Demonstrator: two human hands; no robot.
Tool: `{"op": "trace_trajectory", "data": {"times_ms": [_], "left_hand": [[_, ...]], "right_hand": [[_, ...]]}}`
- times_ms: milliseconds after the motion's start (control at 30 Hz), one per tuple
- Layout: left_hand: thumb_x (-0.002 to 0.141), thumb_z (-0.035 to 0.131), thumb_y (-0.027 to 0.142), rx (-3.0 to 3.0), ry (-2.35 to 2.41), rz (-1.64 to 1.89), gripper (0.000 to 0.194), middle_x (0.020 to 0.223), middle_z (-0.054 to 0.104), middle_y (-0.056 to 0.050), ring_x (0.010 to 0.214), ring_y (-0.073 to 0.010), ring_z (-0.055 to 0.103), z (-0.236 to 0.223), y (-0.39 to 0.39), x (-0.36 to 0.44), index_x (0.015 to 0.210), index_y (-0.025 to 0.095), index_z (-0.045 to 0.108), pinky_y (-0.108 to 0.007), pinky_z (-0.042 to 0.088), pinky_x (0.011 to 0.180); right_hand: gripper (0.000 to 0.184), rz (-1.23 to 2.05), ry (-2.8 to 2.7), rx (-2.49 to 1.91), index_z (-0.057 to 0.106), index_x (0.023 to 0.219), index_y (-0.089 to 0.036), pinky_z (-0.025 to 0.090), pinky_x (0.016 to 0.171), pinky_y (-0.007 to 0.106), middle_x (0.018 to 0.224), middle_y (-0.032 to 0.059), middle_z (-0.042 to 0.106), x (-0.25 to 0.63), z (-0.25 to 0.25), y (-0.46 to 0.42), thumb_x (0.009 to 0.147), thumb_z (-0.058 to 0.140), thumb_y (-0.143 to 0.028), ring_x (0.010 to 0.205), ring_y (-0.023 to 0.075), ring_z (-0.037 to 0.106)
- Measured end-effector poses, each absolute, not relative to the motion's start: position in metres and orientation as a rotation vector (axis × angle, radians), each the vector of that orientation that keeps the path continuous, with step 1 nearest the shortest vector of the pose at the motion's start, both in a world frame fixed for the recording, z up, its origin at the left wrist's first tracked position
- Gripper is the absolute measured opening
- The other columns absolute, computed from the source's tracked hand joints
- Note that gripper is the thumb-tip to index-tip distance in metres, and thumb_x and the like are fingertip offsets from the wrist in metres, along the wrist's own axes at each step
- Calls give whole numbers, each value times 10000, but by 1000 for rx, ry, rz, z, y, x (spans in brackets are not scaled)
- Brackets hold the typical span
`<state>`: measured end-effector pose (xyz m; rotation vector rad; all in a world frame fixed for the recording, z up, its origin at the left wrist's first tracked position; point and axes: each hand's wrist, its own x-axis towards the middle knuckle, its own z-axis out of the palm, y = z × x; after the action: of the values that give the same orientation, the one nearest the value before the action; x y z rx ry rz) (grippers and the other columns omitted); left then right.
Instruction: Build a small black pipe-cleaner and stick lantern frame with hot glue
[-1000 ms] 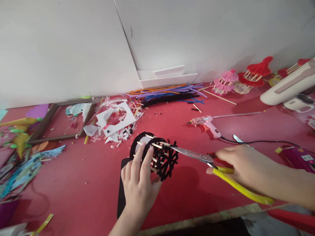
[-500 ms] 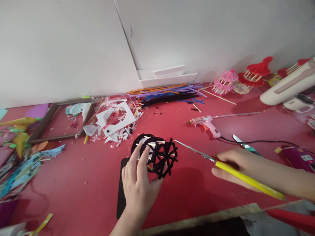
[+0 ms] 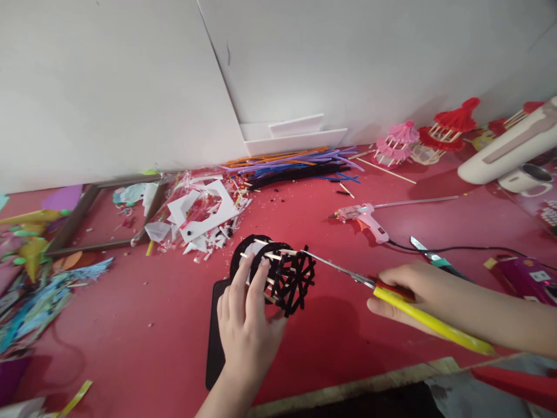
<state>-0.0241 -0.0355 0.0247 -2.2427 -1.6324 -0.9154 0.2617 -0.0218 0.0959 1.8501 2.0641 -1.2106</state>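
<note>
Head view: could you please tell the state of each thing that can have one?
Black frame, tilted, held by left hand
Scissors, in right hand, blade opening unclear
Glue gun, lying down, glue stick inserted, power unclear
Cutter, lying flat
Mug, upright
Pipe cleaners, loosely heaped
Pink model, standing

Two hands (image 3: 249, 316) (image 3: 420, 281), one pair of scissors (image 3: 394, 299), one black lattice (image 3: 295, 281), one glue gun (image 3: 368, 217) and one mug (image 3: 517, 182) are seen.

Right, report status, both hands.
Left hand holds black fuzzy lattice frame. Right hand grips yellow-handled metal scissors, tips near the frame's edge. Flat black rectangular slab beside left hand.
</note>
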Motion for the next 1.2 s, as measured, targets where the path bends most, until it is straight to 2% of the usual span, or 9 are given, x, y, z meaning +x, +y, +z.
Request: {"op": "trace_trajectory", "data": {"times_ms": [300, 533, 667, 767, 867, 1000, 1067, 1133, 1200], "left_hand": [[830, 722, 245, -2267, -1656, -944, 577, 1379, 582, -240, 1120, -342, 653, 26, -37, -26, 1359, 133, 520, -447, 535, 884], [808, 732, 266, -2264, -1755, -1019, 616, 1365, 583, -199, 1175, -334, 639, 27, -36, -26, 1373, 173, 505, -464, 562, 943], [751, 772, 288, -2294, -2009, -1185, 728, 1332, 574, -162, 1217, -331, 615, 18, -35, -22, 1397, 201, 449, -481, 581, 957], [720, 828, 417, -2341, -2270, -1281, 886, 1340, 549, -175, 1229, -346, 605, 10, -36, -18, 1444, 202, 364, -516, 586, 947], [741, 813, 512, -2547, -2431, -1299, 969, 1334, 547, -196, 1118, -311, 671, 8, -41, -18, 1486, 198, 279, -509, 601, 914], [810, 748, 527, -2706, -2513, -1121, 938, 1132, 632, -135, 822, -211, 695, 15, -49, -23, 1516, 197, 225, -479, 625, 816], [787, 758, 561, -2635, -2464, -1027, 937, 1207, 592, -160, 895, -246, 681, 19, -49, -25, 1506, 207, 273, -508, 619, 814], [750, 786, 579, -2599, -2349, -1021, 944, 1352, 506, -198, 1136, -339, 625, 20, -47, -25, 1491, 221, 322, -567, 584, 906], [733, 816, 552, -2654, -2231, -1085, 959, 1472, 428, -207, 1363, -400, 475, 19, -42, -23, 1496, 241, 326, -612, 496, 1044]], "right_hand": [[587, -1040, 2079, 1831, 497, 573, -208, 220, 446, 251, 506, -35, 453, 261, 94, -15, 754, 614, -753, 457, 95, 356], [568, -1134, 2120, 1894, 430, 557, -202, 153, 450, 242, 511, -71, 267, 261, 87, -12, 811, 608, -678, 474, 72, 234], [567, -1181, 2138, 1915, 362, 610, -204, 168, 489, 245, 561, -77, 256, 267, 84, -13, 818, 634, -656, 521, 78, 260], [530, -1251, 2121, 1865, 406, 646, -204, 188, 499, 247, 572, -71, 319, 271, 83, -16, 857, 588, -654, 521, 82, 300], [536, -1239, 2114, 1883, 416, 648, -206, 193, 498, 250, 560, -64, 333, 274, 82, -19, 891, 515, -673, 510, 86, 311], [561, -1164, 2095, 1944, 370, 627, -211, 210, 483, 254, 547, -57, 338, 279, 82, -19, 889, 491, -692, 504, 89, 317], [551, -1140, 2069, 1939, 401, 627, -213, 224, 474, 260, 538, -46, 392, 282, 86, -17, 870, 514, -695, 495, 96, 343], [540, -1092, 2069, 1934, 451, 630, -213, 231, 465, 265, 534, -31, 449, 283, 92, -15, 846, 544, -699, 484, 106, 384], [521, -1045, 2076, 1924, 502, 639, -209, 245, 461, 264, 537, -21, 492, 284, 98, -12, 837, 571, -686, 479, 115, 433]]}}
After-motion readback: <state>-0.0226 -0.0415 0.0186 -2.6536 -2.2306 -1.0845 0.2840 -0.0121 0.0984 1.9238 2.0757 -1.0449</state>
